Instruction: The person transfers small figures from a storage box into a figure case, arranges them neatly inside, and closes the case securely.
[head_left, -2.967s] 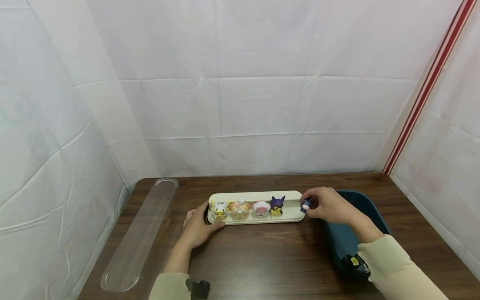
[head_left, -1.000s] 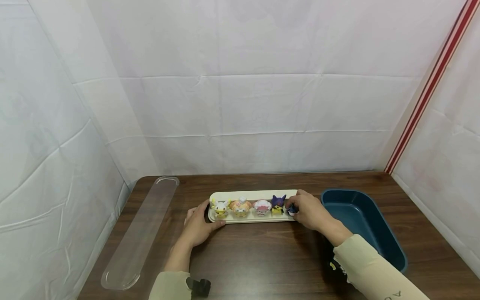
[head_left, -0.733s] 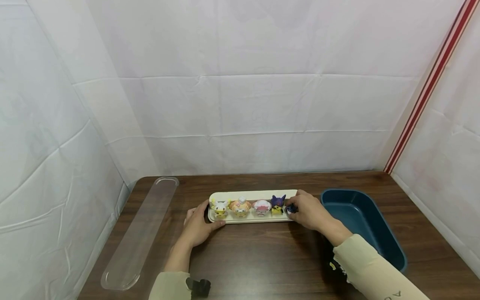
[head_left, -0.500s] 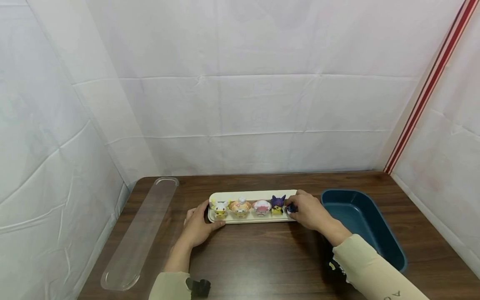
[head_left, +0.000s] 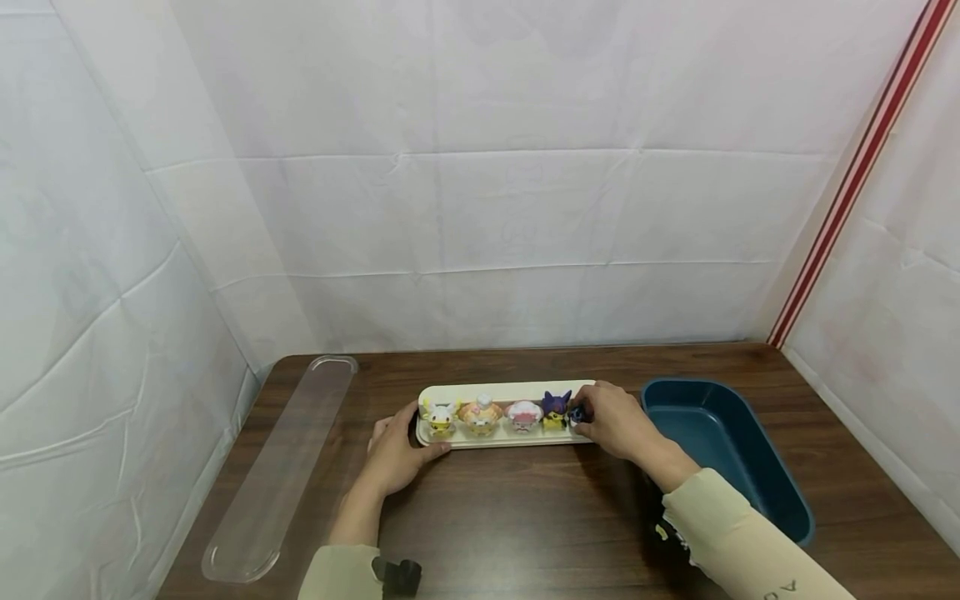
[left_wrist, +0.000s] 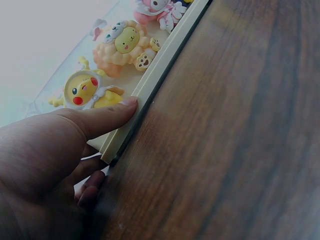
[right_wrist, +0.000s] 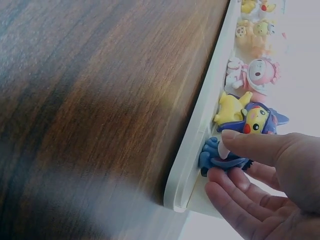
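1. Three seconds ago my right hand (head_left: 617,421) was off the right end of the cream tray (head_left: 510,388), pinching the little blue toy (head_left: 578,414) in the air beside the blue bin (head_left: 757,467). Now that hand is over the tray's right end and the toy is down inside it.

2. In the last second the toy has edged a little further left. It now sits just beyond my right fingertips, close against the purple-hooded toy (head_left: 556,406); I cannot tell whether the two touch.

3. My right fingers (right_wrist: 250,146) are still grasping the blue toy (right_wrist: 220,155): the thumb lies across its top and the other fingers curl under its near side, so I have not let go.

4. My left hand (head_left: 395,454) has not moved. Its thumb (left_wrist: 107,115) presses on the tray's near rim (left_wrist: 150,87), the rest of the fingers tucked under the left end, steadying it on the desk (head_left: 525,517).

5. Just past that thumb stand the yellow toy (left_wrist: 87,90), the fluffy orange toy (left_wrist: 122,47) and, further along, the pink toy (head_left: 523,414), all where they were.

6. I judge the row is now five long and fills the tray; the blue toy only needs releasing.

7. The clear lid (head_left: 281,467) lies well left of my left fingers, untouched.
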